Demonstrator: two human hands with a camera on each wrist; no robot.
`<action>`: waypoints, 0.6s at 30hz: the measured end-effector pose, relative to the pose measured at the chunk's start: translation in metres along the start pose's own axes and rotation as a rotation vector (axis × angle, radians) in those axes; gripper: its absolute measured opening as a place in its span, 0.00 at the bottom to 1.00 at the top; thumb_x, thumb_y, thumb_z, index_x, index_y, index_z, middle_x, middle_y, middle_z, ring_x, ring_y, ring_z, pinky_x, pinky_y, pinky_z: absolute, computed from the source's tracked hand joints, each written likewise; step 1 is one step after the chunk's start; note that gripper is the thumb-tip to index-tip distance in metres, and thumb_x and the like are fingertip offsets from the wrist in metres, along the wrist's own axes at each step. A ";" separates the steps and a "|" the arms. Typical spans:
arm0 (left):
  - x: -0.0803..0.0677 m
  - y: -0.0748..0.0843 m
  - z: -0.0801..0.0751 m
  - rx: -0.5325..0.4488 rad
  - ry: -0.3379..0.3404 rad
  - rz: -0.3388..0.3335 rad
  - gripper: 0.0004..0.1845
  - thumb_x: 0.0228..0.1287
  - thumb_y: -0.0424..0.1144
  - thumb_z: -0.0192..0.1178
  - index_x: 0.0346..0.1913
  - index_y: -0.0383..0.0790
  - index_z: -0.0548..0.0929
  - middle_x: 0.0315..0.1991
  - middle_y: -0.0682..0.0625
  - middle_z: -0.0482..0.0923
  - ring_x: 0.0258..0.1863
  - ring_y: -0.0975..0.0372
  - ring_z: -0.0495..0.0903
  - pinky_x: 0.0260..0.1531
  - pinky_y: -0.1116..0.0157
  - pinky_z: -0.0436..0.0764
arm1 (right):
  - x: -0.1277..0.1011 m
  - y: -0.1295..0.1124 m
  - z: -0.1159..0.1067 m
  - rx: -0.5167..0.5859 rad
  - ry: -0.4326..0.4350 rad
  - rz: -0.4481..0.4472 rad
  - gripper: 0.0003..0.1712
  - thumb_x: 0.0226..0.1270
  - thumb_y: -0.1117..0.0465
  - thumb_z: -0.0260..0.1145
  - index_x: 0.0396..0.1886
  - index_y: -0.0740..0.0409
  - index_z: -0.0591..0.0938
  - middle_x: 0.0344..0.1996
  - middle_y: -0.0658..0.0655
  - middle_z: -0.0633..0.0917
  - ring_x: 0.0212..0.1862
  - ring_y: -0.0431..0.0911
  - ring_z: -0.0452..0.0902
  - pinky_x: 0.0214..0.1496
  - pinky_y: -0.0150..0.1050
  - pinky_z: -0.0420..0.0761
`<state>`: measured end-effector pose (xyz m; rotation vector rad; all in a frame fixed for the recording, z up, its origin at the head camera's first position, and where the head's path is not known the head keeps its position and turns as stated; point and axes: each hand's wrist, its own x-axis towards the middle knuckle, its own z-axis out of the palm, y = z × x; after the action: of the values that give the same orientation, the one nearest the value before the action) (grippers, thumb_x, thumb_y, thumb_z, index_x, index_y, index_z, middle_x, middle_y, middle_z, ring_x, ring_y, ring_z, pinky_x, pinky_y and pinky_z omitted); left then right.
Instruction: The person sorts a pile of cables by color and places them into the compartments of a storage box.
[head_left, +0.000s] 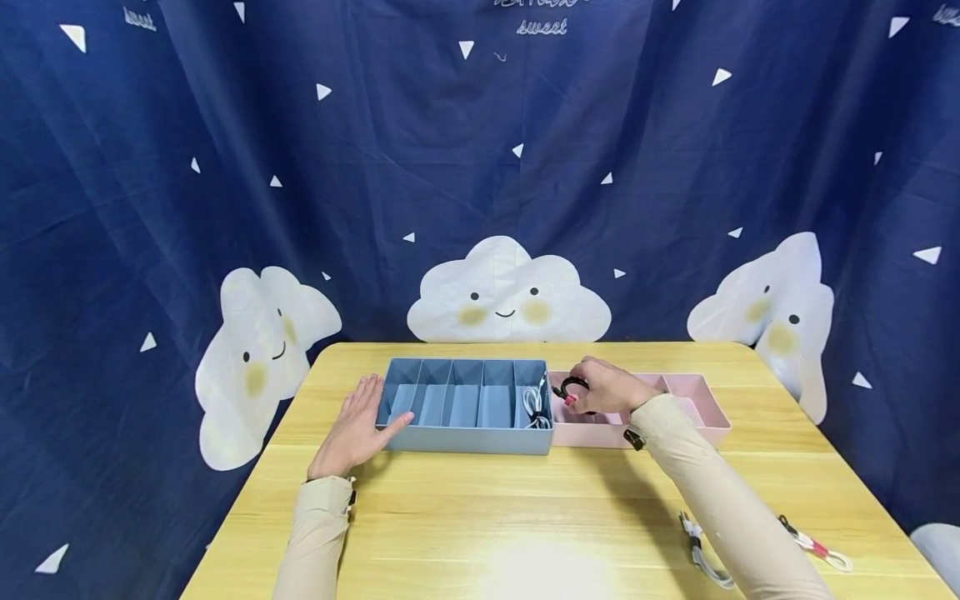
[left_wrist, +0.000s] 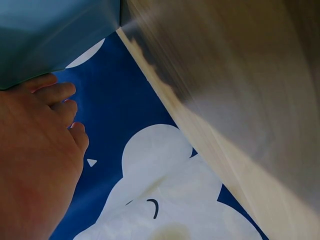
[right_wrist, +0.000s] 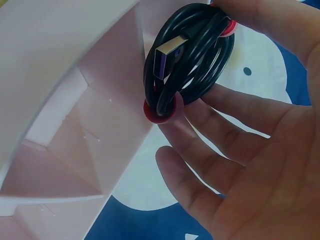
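Observation:
My right hand (head_left: 609, 388) pinches a coiled black USB cable (right_wrist: 200, 55) bound with red ties, held over the left part of the pink divided box (head_left: 716, 433). In the right wrist view the cable's metal USB plug (right_wrist: 170, 56) faces the camera. My left hand (head_left: 358, 432) rests with straight fingers against the left end of the blue divided box (head_left: 468, 440), its thumb on the near rim. A bundled white cable (head_left: 534, 407) lies in the blue box's rightmost compartment. The left wrist view shows the left hand (left_wrist: 42, 145) beside the blue box's wall (left_wrist: 55, 35).
On the table (head_left: 480, 508), a grey-white bundled cable (head_left: 703, 552) lies by the right forearm. Farther right is a white cable with a red tie and black end (head_left: 821, 548). The boxes stand end to end near the back edge, before a dark blue curtain (head_left: 480, 167).

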<state>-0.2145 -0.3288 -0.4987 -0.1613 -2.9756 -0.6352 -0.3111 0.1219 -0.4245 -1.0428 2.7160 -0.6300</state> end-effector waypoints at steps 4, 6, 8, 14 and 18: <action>0.001 0.000 0.001 -0.006 0.004 0.000 0.59 0.69 0.75 0.49 0.82 0.30 0.49 0.85 0.36 0.43 0.85 0.43 0.39 0.82 0.39 0.45 | 0.001 0.000 0.001 -0.012 0.007 -0.002 0.09 0.51 0.65 0.78 0.27 0.60 0.83 0.20 0.51 0.73 0.23 0.39 0.64 0.27 0.32 0.65; 0.001 0.000 0.001 -0.009 0.004 0.000 0.59 0.69 0.75 0.49 0.82 0.30 0.49 0.85 0.36 0.43 0.85 0.43 0.39 0.82 0.39 0.45 | 0.001 0.000 0.001 -0.013 0.010 -0.003 0.09 0.51 0.65 0.78 0.27 0.60 0.83 0.20 0.51 0.74 0.23 0.40 0.65 0.27 0.32 0.66; 0.001 0.000 0.001 -0.005 0.004 -0.002 0.59 0.69 0.75 0.49 0.82 0.30 0.49 0.85 0.36 0.43 0.85 0.42 0.39 0.82 0.39 0.45 | 0.002 0.001 0.002 -0.009 0.008 0.000 0.08 0.51 0.66 0.77 0.27 0.61 0.83 0.20 0.50 0.74 0.23 0.40 0.65 0.27 0.32 0.67; 0.001 -0.002 0.002 0.014 0.007 -0.007 0.59 0.69 0.76 0.48 0.83 0.31 0.48 0.85 0.36 0.43 0.85 0.42 0.41 0.82 0.38 0.45 | 0.003 0.002 0.005 0.012 -0.014 0.017 0.08 0.53 0.69 0.74 0.24 0.61 0.81 0.19 0.49 0.72 0.21 0.39 0.64 0.26 0.31 0.65; 0.001 -0.001 0.001 0.002 0.010 -0.007 0.59 0.69 0.76 0.48 0.83 0.31 0.48 0.85 0.36 0.44 0.85 0.42 0.41 0.82 0.38 0.46 | 0.004 0.002 0.006 0.032 -0.030 0.027 0.10 0.54 0.68 0.75 0.22 0.59 0.80 0.19 0.49 0.72 0.20 0.38 0.64 0.25 0.30 0.66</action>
<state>-0.2153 -0.3287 -0.4998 -0.1472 -2.9686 -0.6325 -0.3134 0.1182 -0.4310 -0.9980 2.6805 -0.6460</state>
